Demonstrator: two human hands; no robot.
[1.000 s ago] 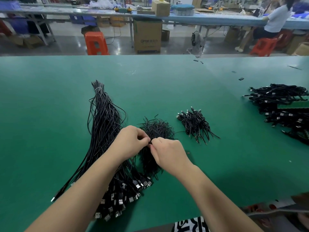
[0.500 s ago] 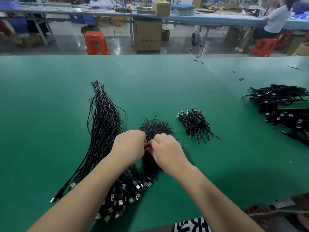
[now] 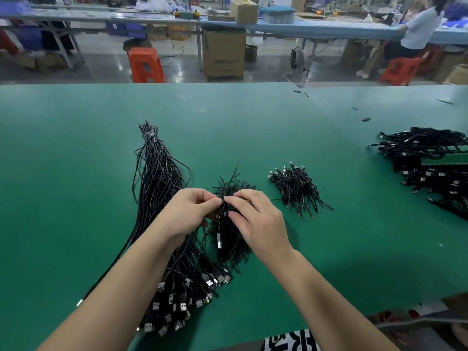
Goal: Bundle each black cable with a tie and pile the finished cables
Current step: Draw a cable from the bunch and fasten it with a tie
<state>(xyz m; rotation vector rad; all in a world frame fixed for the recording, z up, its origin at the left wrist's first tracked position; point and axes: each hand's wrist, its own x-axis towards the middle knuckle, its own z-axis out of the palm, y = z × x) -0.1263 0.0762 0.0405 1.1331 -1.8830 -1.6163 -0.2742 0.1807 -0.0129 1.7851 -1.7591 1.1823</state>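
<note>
My left hand (image 3: pixel 188 211) and right hand (image 3: pixel 255 219) meet fingertip to fingertip, both pinching the same folded black cable (image 3: pixel 222 214) and what looks like a tie (image 3: pixel 231 177) whose loose ends stick up past my fingers. The cable is raised just above the heap of ties (image 3: pixel 233 247), its metal plug hanging down between my palms. To do this well, I judge I should keep the left pinch firm on the folded loops while the right twists the tie snug around the middle, so nothing springs apart. The cable is thin, glossy and black, doubled over into a short hank. Left of my hands lies the long sheaf of unbundled cables (image 3: pixel 157 178), plugs toward me; to the right sits the small finished pile (image 3: pixel 295 184) on the green table (image 3: pixel 253 127).
</note>
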